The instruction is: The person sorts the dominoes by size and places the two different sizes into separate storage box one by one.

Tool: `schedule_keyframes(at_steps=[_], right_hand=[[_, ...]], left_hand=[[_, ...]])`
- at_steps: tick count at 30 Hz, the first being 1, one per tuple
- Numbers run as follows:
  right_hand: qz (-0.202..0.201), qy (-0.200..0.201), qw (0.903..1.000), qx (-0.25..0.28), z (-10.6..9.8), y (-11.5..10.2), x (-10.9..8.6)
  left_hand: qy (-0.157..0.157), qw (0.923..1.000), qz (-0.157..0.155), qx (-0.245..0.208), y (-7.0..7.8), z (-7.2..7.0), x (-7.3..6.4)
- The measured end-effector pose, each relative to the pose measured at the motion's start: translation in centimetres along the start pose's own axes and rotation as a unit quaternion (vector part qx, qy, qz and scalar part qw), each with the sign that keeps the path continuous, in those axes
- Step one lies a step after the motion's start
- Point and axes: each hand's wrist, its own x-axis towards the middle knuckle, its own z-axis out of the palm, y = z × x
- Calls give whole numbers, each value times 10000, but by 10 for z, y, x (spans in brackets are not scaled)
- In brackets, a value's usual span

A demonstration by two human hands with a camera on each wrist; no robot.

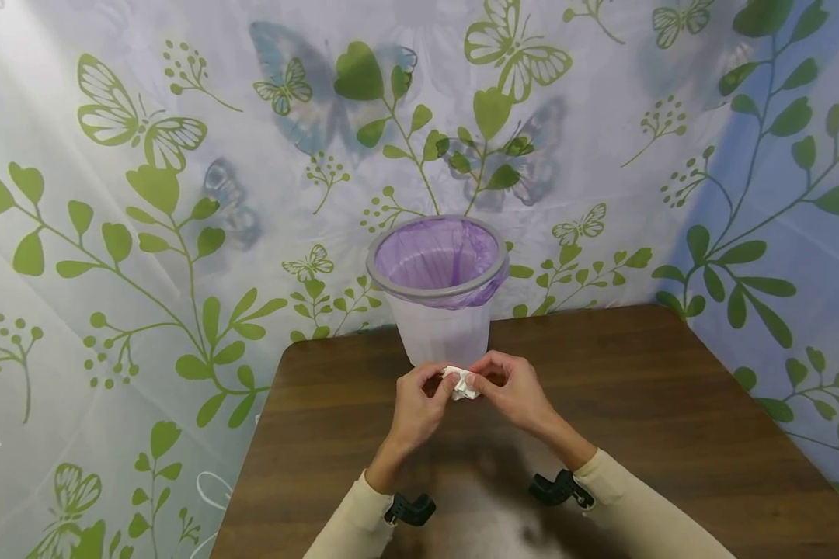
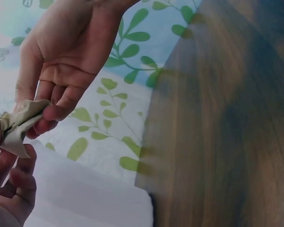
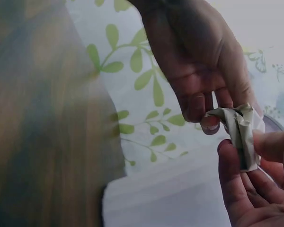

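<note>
A small crumpled piece of white paper (image 1: pixel 461 382) is held up between both hands, in front of a white bin (image 1: pixel 436 330). My left hand (image 1: pixel 419 404) pinches its left end between thumb and fingers. From the other side, the thumb and fingers of my right hand (image 1: pixel 520 392) pinch its right end. Creases and folded edges of the paper (image 2: pixel 22 124) show in the left wrist view. In the right wrist view the paper (image 3: pixel 244 135) looks folded into a narrow, uneven bundle.
The bin stands at the back of a brown wooden table (image 1: pixel 643 388), with a grey rim (image 1: pixel 436 293) and a purple bag (image 1: pixel 419 260) lining it. Behind hangs a white curtain (image 1: pixel 238 116) printed with green leaves and butterflies. Black straps with mounts (image 1: pixel 411 510) circle both wrists.
</note>
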Motion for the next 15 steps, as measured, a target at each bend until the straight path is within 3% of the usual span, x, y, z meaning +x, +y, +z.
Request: schedule_keyframes(at_steps=[9,12,15], right_hand=[[-981,-238,9930,-617,-17,-26,20],[-1354,-129,9876,-787,-22,-39,28],[-1852,135,9757,-1164,-26,-54,39]], left_hand=[[-864,9950,385,-332,16,-21,31],[-967,9928,659,-242,18,-26,46],[-905,9904,1043,39,19,-31,62]])
